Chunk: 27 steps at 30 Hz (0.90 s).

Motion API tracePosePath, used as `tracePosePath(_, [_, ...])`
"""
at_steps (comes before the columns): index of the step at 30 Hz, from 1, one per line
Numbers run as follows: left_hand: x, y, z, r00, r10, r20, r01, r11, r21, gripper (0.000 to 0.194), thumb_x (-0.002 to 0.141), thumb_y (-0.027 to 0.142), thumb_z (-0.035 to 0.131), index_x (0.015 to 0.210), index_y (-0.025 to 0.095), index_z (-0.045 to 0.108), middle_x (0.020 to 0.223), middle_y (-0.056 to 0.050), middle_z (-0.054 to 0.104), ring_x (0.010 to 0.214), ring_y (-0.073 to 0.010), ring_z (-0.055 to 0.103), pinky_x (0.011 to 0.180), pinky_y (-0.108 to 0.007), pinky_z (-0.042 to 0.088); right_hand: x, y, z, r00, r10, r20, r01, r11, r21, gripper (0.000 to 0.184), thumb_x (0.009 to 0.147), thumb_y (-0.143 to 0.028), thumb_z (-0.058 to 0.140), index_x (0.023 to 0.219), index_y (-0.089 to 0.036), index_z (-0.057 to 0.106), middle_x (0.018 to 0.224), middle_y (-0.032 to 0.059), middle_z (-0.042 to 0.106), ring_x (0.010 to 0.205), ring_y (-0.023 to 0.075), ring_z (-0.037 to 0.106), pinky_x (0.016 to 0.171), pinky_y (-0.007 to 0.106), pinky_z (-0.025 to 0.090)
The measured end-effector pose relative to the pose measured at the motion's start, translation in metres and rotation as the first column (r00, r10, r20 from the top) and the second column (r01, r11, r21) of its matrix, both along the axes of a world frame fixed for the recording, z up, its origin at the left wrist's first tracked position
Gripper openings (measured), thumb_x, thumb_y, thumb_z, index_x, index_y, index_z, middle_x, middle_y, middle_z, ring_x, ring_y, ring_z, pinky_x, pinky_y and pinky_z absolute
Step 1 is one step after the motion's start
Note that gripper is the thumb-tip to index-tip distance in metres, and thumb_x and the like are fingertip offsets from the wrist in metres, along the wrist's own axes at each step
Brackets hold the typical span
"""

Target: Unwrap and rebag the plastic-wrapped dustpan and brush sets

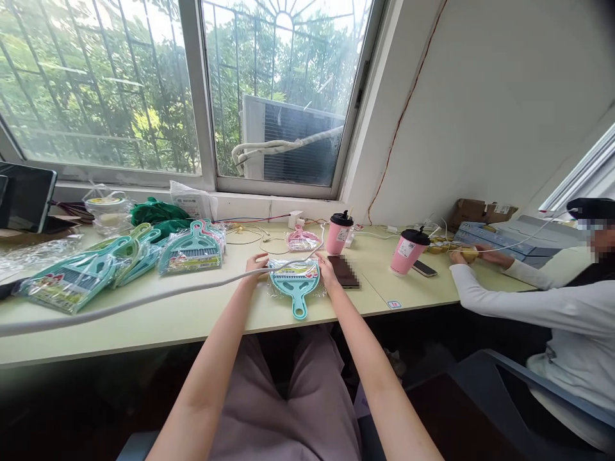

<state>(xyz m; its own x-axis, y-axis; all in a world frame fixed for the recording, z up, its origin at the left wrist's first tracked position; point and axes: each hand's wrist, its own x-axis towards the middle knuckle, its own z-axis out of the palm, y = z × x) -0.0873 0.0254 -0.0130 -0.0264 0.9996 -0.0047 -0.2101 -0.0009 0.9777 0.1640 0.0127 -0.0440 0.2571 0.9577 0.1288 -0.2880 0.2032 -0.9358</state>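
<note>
A teal mini dustpan and brush set (298,291) in a clear plastic bag lies in front of me, its handle pointing toward me and a printed label at its far end. My left hand (257,264) grips the left edge of the bag with curled fingers. On the opposite edge, my right hand (327,267) holds the bag near its far corner. A pink bagged dustpan set (302,239) sits just beyond. To the left are several more bagged sets, including a teal one (195,248) on a small pile.
A white cable (158,296) crosses the view above the table (192,326). Two pink cups with black lids, one nearer (339,235) and one farther right (407,253), stand beside a dark phone-like slab (343,272). At right, a co-worker in white sleeves (509,298) handles a yellowish item.
</note>
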Motion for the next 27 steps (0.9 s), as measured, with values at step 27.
tracePosePath(27, [-0.051, 0.01, 0.025, 0.987, -0.094, -0.134, 0.121, 0.971, 0.206, 0.061, 0.044, 0.059, 0.085, 0.078, 0.021, 0.052, 0.072, 0.001, 0.064, 0.071, -0.0164, 0.064, 0.063, -0.025, 0.047, -0.013, -0.02, 0.028, 0.968, 0.251, 0.019, -0.249, 0.966, -0.064, 0.038, 0.083, -0.049, 0.064, 0.115, -0.028, 0.059, 0.134, 0.0094, 0.061, 0.125, 0.0239, 0.056, 0.096, 0.039, 0.047])
